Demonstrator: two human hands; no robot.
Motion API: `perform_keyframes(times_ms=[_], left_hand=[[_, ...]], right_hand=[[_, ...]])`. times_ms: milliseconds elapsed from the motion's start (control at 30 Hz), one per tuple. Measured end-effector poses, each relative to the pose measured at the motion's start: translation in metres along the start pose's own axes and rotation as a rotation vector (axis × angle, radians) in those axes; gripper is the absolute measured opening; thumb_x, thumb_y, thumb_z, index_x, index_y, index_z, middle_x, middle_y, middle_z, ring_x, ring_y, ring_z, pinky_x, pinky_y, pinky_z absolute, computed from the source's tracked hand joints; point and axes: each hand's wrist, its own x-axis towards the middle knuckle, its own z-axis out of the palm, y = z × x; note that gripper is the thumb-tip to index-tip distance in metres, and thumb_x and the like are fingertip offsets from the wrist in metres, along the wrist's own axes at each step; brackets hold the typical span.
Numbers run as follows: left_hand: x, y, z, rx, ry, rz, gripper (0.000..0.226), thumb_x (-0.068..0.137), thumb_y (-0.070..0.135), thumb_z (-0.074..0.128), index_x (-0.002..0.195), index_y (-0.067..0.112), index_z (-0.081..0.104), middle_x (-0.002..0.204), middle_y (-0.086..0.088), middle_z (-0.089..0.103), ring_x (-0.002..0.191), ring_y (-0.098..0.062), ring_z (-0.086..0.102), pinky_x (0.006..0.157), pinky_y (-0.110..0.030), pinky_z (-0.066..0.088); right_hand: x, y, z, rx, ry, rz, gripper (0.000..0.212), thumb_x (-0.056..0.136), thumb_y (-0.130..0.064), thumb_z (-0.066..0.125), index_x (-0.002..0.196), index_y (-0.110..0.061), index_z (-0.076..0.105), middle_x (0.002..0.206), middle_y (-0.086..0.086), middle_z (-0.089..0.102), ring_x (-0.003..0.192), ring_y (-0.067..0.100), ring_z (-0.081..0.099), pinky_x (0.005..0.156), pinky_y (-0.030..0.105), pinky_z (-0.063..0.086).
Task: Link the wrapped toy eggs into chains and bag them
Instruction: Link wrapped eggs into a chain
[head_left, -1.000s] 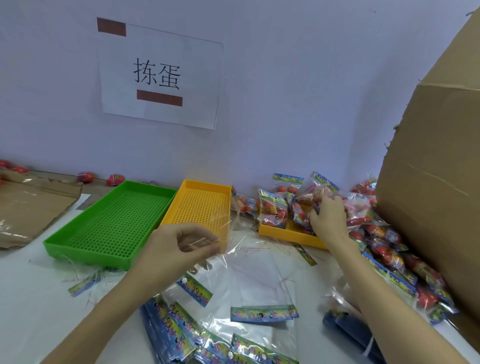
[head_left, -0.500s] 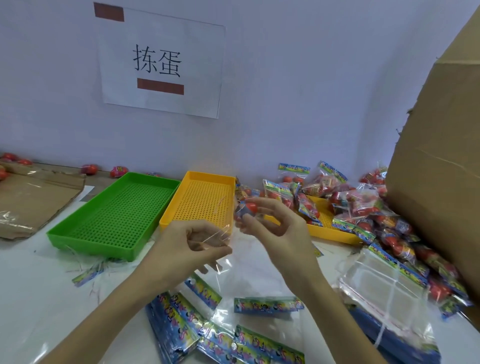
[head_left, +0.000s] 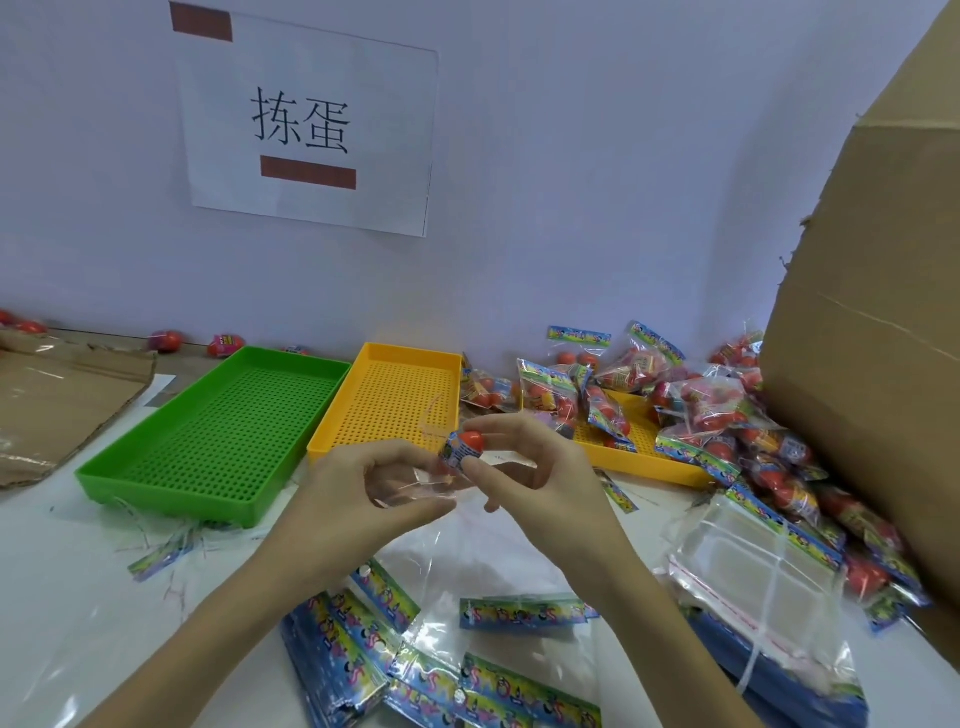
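- Head view: right hand (head_left: 540, 467) pinches a wrapped toy egg (head_left: 464, 448), red with a blue printed wrapper, between thumb and fingertips above the near end of the yellow tray (head_left: 363, 441).
- Left hand (head_left: 363, 499) has its fingers curled onto a clear plastic bag (head_left: 415, 486), held just beside the egg; whether the bag mouth is open is hard to tell, the film being nearly invisible.
- Risk: the egg could slip from the light pinch, or catch on the bag edge if the mouth is collapsed; thin film may crumple.
- Green tray (head_left: 171, 483) and the yellow tray hold nothing visible.
- A second yellow tray (head_left: 649, 462), to the right, carries filled bags of eggs (head_left: 550, 395), spilling toward the cardboard box (head_left: 872, 364).
- Flat unfilled bags (head_left: 519, 613) lie on the table (head_left: 52, 597) near the forearms.
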Motion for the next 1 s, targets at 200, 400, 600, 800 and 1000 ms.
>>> perform_keyframes(times_ms=[200,400,600,800,1000], left_hand=[[-0.0012,0.0042,0.0008,-0.008,-0.014,0.019,0.032,0.073,0.045,0.084,0.101,0.03,0.079,0.098,0.015,0.08,0.093,-0.003,0.075,0.085,-0.013,0.055],[-0.0042,0.0062,0.0027,0.124,0.057,0.121,0.023,0.078,0.046,0.081,0.097,0.032,0.079,0.091,0.02,0.078,0.091,0.001,0.073,0.081,-0.011,0.052],[-0.0052,0.0047,0.0041,0.236,0.08,0.187,0.025,0.08,0.05,0.079,0.099,0.034,0.077,0.091,0.024,0.076,0.091,0.003,0.072,0.08,-0.011,0.051],[-0.0069,0.005,0.0047,0.326,0.08,0.238,0.035,0.083,0.061,0.073,0.107,0.036,0.075,0.087,0.022,0.075,0.086,-0.001,0.071,0.078,-0.023,0.055],[-0.007,0.0068,0.0076,0.225,0.059,0.21,0.032,0.083,0.058,0.072,0.105,0.035,0.076,0.084,0.013,0.076,0.083,-0.008,0.071,0.076,-0.019,0.054]], right_hand=[[0.0017,0.003,-0.0028,-0.081,-0.022,-0.058,0.028,0.09,-0.014,0.079,0.115,-0.02,0.07,0.108,-0.008,0.076,0.09,0.019,0.076,0.075,0.031,0.062],[-0.0002,0.0033,-0.0023,-0.104,-0.104,-0.066,0.026,0.089,-0.009,0.078,0.109,-0.021,0.067,0.106,-0.004,0.072,0.093,0.018,0.076,0.083,0.038,0.063],[-0.0009,0.0029,-0.0053,-0.088,-0.153,-0.061,0.012,0.096,-0.012,0.07,0.106,-0.018,0.065,0.107,-0.006,0.07,0.09,0.025,0.074,0.076,0.04,0.063],[-0.0009,0.0037,-0.0033,-0.123,-0.124,-0.079,0.011,0.096,-0.02,0.072,0.104,-0.016,0.065,0.1,-0.004,0.072,0.082,0.023,0.074,0.064,0.028,0.056],[-0.0024,0.0028,-0.0005,-0.154,-0.144,-0.11,0.006,0.098,-0.019,0.07,0.103,-0.017,0.068,0.094,-0.003,0.074,0.081,0.021,0.076,0.066,0.023,0.054]])
